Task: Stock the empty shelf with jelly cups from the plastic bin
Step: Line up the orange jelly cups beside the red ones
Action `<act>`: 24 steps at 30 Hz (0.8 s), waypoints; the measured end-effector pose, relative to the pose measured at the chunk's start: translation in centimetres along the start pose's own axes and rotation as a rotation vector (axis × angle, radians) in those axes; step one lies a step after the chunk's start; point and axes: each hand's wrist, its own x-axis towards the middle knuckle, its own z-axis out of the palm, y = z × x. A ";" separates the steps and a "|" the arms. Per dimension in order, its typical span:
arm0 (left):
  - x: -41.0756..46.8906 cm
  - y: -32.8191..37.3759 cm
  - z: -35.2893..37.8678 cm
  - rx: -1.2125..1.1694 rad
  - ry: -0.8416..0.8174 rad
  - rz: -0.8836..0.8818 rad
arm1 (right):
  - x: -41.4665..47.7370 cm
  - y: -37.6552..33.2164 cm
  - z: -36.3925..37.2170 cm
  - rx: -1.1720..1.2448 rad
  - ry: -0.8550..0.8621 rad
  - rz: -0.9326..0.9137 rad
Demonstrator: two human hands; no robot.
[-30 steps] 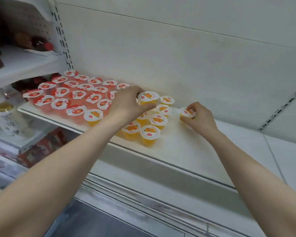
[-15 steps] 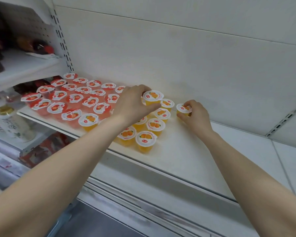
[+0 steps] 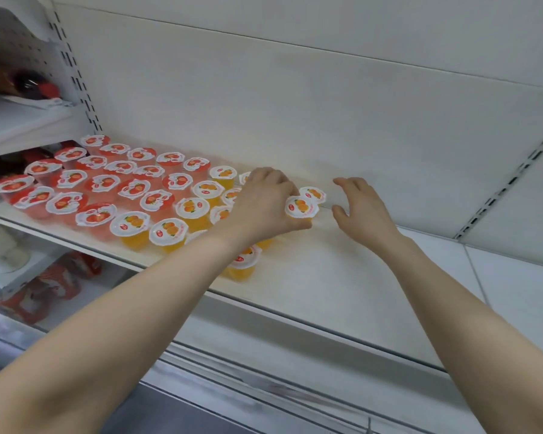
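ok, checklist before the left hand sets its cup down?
1. Left hand has a firm grip on the orange jelly cup: ok, thumb and fingers curl round it.
2. Right hand free and out of the way: ok, fingers spread, holding nothing.
3. Bare shelf space right of the rows: ok.
4. Neighbouring orange cup upright just behind: ok.
5. Held cup's base already on the shelf: cannot tell, the hand hides it.
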 end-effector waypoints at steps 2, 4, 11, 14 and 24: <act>0.1 0.2 1.1 0.050 -0.021 0.013 | -0.1 0.3 -0.5 -0.019 0.013 0.013; 0.3 0.3 1.9 0.092 -0.046 0.009 | 0.0 0.5 -0.8 -0.039 0.032 0.014; 0.8 0.8 2.6 0.174 -0.112 -0.021 | 0.1 0.5 -0.7 -0.070 0.052 0.010; 0.7 0.9 2.3 0.183 -0.149 -0.030 | 0.1 0.4 -0.8 -0.079 0.049 0.008; -0.8 0.1 -0.4 0.093 -0.152 0.000 | 0.0 -2.5 -2.0 -0.119 0.068 -0.039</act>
